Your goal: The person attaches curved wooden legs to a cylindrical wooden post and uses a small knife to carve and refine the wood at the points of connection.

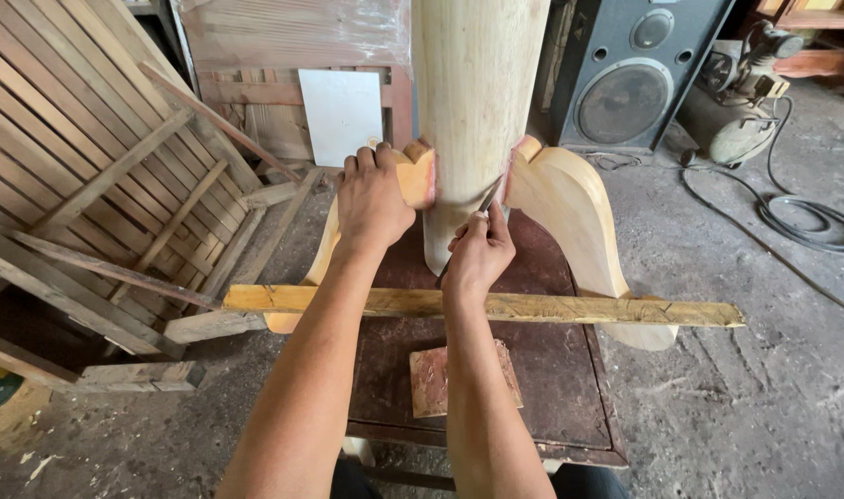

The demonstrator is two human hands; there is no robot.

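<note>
A: Gripping the curved wooden leg (405, 176) at eleven o'clock from the table centre: left hand (371, 199), fingers curled over its top edge, pressed against the wood.

B: And the right hand (480, 251)?

A: Pinching a thin dark tool (486, 201), fingers closed round it, tip aimed up toward one o'clock, into the seam between the round wooden post (473, 102) and the second curved leg (570, 222). Kind of tool too slim to tell.

B: Long axis of the post?

A: Upright, running off the top of the head view toward twelve o'clock. Seam just above the right fingers, touching or nearly touching the tool tip; right hand nearer to it than the left.

B: Anything across the front?

A: Rough yellow wooden strip (570, 310) lying three to nine o'clock across both forearms' line, over the dark red table (551, 388). Small reddish block (431, 379) at six o'clock on the table.

B: Signs, labels?

A: Plain white square panel (342, 113) at eleven o'clock, leaning on wooden boards, blank. Black speaker (625, 79) at one o'clock. Slatted wooden frames (89, 185) at nine o'clock, black cable (801, 217) coiled at three o'clock.
</note>
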